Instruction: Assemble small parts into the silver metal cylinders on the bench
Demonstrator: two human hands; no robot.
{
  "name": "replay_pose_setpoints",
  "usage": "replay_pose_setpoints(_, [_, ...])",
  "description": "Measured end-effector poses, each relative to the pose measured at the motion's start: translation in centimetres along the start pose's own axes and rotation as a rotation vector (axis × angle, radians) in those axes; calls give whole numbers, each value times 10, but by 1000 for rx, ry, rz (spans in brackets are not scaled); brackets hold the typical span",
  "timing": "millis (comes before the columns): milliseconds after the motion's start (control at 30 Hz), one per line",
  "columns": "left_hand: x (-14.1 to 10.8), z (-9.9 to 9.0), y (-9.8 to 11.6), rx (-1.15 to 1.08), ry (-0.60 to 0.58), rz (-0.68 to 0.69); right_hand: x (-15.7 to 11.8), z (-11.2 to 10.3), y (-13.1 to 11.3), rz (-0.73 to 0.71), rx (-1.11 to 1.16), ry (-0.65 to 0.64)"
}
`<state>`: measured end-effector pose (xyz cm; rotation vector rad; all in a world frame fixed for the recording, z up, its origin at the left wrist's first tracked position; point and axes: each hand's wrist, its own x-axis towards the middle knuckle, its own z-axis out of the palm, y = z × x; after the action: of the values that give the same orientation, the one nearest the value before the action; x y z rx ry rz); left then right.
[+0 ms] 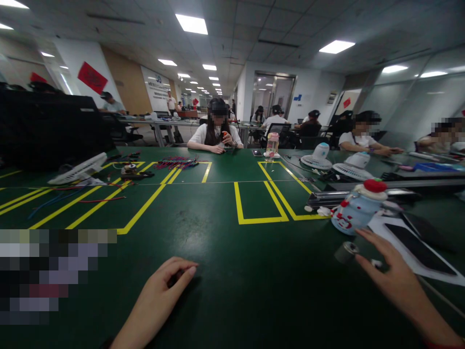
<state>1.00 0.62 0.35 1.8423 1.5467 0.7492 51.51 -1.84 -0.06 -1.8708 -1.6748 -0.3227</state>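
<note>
On the green tabletop (203, 242), my left hand (163, 291) rests with its fingers curled and the thumb tip close to the index fingertip; nothing shows between them. My right hand (392, 271) is at the right with thumb and fingers spread apart. Just left of its thumb tip is a small grey metal cylinder (347, 252), motor-like; whether the thumb touches it I cannot tell. Behind the cylinder stands a light blue bottle (358, 211) with a red-topped white lid. A small white piece (376, 263) shows beside the right thumb.
Yellow tape outlines (263, 221) mark the table. Wire bundles (176, 163) and a white fan (78, 169) lie at left. At right are two more white fans (316, 157), metal rails (327, 198) and a black phone-like slab (421, 247). A person (218, 128) sits opposite.
</note>
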Motion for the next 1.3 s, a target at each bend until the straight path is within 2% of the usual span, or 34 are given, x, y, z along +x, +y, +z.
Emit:
replay_pose_setpoints(100, [0,0,2,-11,-7,-10,-5,6,-6,-14,6,-153])
replay_pose_setpoints(167, [0,1,3,-19,-7,-17,-6,11,-25,-4,26,-131])
replay_pose_setpoints(267, [0,3,4,-22,-8,-22,-5,18,-82,-117,169,-155])
replay_pose_setpoints(367, [0,4,5,-8,-9,-16,-5,25,-156,-327,347,-335])
replay_pose_setpoints(433, [1,5,5,11,-15,-9,-6,31,-197,-419,440,-429])
replay_pose_setpoints(533, [1,5,8,37,-34,5,-8,39,-230,-452,512,-482])
replay_pose_setpoints(700, [3,14,35,39,-48,94,-14,49,-230,-486,545,-488])
replay_pose_setpoints(833, [10,30,70,-27,-45,273,-22,58,-225,-480,575,-425])
replay_pose_setpoints(900, [15,37,81,-42,-47,341,-25,62,-225,-443,590,-409])
replay_pose_setpoints(1133, [20,47,82,-79,-12,343,-25,65,-224,-381,587,-477])
replay_pose_setpoints(1300, [21,41,81,-84,30,328,-25,66,-222,-403,576,-455])
